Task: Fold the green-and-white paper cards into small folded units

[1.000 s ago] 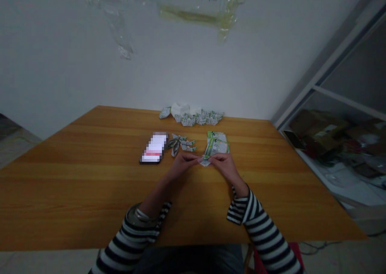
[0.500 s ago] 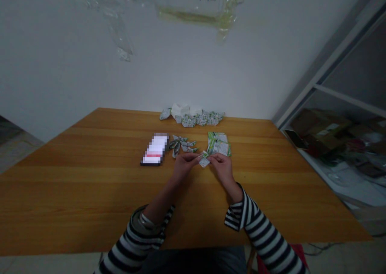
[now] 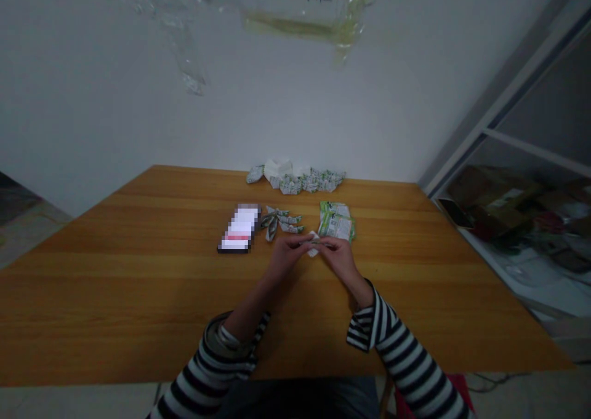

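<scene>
My left hand (image 3: 285, 256) and my right hand (image 3: 337, 256) meet over the middle of the wooden table (image 3: 138, 283), both pinching a small green-and-white paper piece (image 3: 314, 244) between their fingertips. The paper is partly folded and mostly hidden by my fingers. Just behind my right hand lies a stack of flat green-and-white paper sheets (image 3: 336, 221). Behind my left hand lie a few folded paper pieces (image 3: 279, 219). Both arms wear black-and-white striped sleeves.
A phone (image 3: 240, 228) with a lit screen lies left of the folded pieces. A row of several folded paper shapes (image 3: 295, 178) runs along the table's far edge by the white wall. A shelf unit (image 3: 517, 210) with clutter stands at the right.
My hands have turned and pressed the paper piece flatter between the fingertips; it shows less than before. The view has shifted slightly to the left.
</scene>
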Tool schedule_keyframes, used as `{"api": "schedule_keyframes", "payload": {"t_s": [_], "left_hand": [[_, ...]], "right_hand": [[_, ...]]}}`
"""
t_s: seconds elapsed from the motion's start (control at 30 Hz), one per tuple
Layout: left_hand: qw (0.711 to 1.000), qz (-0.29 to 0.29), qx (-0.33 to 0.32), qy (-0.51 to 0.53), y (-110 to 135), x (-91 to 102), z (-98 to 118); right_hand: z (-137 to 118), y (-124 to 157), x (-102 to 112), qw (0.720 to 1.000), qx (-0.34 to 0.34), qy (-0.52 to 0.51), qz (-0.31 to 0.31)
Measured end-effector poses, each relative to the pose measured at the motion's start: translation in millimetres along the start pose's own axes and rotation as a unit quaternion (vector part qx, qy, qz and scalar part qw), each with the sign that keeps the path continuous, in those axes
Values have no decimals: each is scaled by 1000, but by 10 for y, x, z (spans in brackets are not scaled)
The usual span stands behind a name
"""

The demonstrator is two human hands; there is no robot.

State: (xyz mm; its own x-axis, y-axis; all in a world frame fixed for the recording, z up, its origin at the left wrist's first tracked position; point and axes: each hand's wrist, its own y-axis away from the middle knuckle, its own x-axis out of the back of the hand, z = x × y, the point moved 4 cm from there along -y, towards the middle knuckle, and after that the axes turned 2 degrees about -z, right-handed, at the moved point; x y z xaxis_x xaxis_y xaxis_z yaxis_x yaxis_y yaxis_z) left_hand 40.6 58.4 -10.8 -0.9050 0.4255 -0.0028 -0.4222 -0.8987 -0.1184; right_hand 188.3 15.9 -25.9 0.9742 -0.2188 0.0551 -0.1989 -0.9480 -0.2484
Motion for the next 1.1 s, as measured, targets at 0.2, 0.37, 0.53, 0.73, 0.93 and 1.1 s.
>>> {"api": "schedule_keyframes", "payload": {"t_s": [0.2, 0.37, 0.53, 0.73, 0.93, 1.1], "left_hand": [[1000, 17, 17, 18, 19, -19, -57], [995, 27, 17, 93, 14, -20, -63], [993, 10, 25, 118, 30, -56, -69], [995, 18, 17, 99, 3, -62, -119], [995, 59, 40, 72, 9, -1, -100], [987, 101, 27, 123, 10, 60, -108]], "right_hand": [[6, 12, -1, 999, -4, 18, 36], [-1, 31, -51, 994, -21, -108, 28], [36, 54, -91, 987, -39, -152, 35], [-6, 83, -115, 994, -29, -82, 64], [-131, 156, -165, 997, 15, 64, 50], [-68, 145, -238, 999, -9, -17, 51]]}}
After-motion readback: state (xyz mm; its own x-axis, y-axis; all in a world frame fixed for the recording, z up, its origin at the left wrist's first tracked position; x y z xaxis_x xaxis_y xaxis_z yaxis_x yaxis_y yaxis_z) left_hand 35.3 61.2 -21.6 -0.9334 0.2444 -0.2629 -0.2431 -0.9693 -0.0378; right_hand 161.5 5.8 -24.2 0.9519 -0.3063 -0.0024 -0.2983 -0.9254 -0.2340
